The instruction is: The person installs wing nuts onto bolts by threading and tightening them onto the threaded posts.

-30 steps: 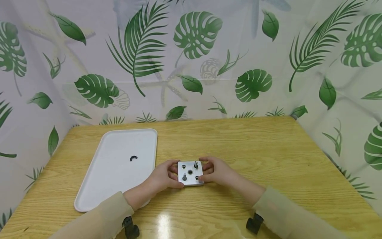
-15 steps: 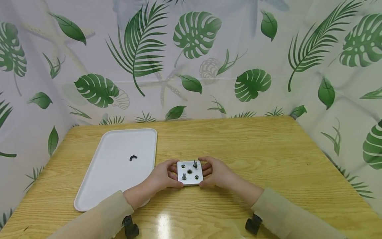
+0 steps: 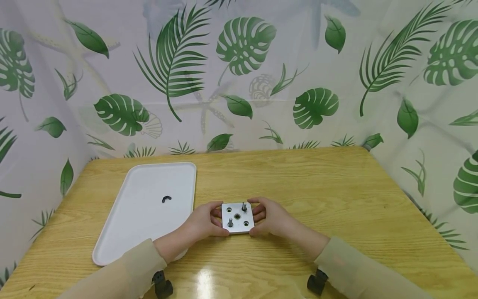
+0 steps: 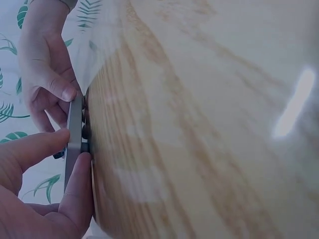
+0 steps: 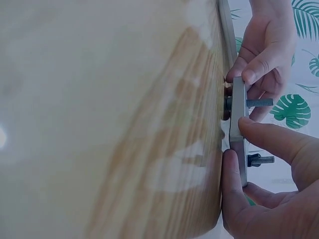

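A square silver metal plate (image 3: 237,227) lies between my two hands, close over the table. Two threaded bolts (image 5: 260,103) stand up through it at opposite corners, and the rest of its face shows round holes. My left hand (image 3: 201,218) pinches the plate's left edge, thumb at the near corner. At the right edge my right hand (image 3: 271,216) does the same, its thumb on the near right corner. In the right wrist view fingers (image 5: 233,172) reach below the plate, and dark bolt heads (image 5: 228,104) show at its underside.
Left of the hands lies a white tray (image 3: 149,232) with a small black curved piece (image 3: 167,199) on it. The wooden table (image 3: 317,187) runs back to a leaf-patterned cloth (image 3: 276,120) behind and at both sides.
My right thumb has slid off the plate's face, uncovering the near right hole, and rests at the corner edge. The plate and left hand stay nearly in place.
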`<action>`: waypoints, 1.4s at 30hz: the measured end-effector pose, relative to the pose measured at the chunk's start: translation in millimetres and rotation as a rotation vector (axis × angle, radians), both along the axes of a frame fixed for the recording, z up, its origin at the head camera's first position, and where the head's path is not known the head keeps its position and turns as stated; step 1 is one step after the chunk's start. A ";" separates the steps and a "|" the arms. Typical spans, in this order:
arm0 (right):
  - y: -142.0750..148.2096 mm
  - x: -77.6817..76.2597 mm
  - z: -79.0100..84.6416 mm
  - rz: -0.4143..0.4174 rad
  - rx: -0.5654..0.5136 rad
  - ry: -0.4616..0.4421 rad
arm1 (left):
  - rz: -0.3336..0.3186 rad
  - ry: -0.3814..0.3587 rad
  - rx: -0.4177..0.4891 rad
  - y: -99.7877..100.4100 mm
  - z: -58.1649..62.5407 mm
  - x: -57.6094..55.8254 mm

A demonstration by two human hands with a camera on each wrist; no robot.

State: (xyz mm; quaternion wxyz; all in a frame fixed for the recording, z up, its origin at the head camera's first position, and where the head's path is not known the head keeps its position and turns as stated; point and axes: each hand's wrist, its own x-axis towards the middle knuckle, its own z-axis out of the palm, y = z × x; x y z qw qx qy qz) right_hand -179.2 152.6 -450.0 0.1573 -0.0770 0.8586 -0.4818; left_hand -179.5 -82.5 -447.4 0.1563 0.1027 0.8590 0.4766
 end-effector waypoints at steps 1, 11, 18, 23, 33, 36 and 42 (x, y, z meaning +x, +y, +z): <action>-0.1 -0.1 -0.1 -0.001 0.001 0.001 | -0.004 -0.003 -0.006 -0.6 0.5 -0.4; -0.9 0.7 2.4 -0.009 0.012 0.001 | -0.027 -0.061 0.033 -14.7 9.8 -4.0; 0.6 1.9 2.2 -0.007 0.014 -0.002 | -0.035 -0.010 -0.026 -31.5 16.7 -9.7; 0.8 2.0 1.8 -0.005 0.008 -0.001 | -0.050 0.056 -0.100 -48.4 25.3 -17.2; 0.0 0.6 0.8 -0.012 0.015 0.004 | -0.024 0.117 -0.234 -87.2 42.0 -30.9; -0.6 0.8 1.2 -0.014 0.025 0.004 | -0.003 0.121 -0.267 -97.6 43.9 -36.2; -2.8 0.8 1.9 -0.027 0.041 0.002 | 0.023 0.119 -0.341 -113.8 47.4 -47.3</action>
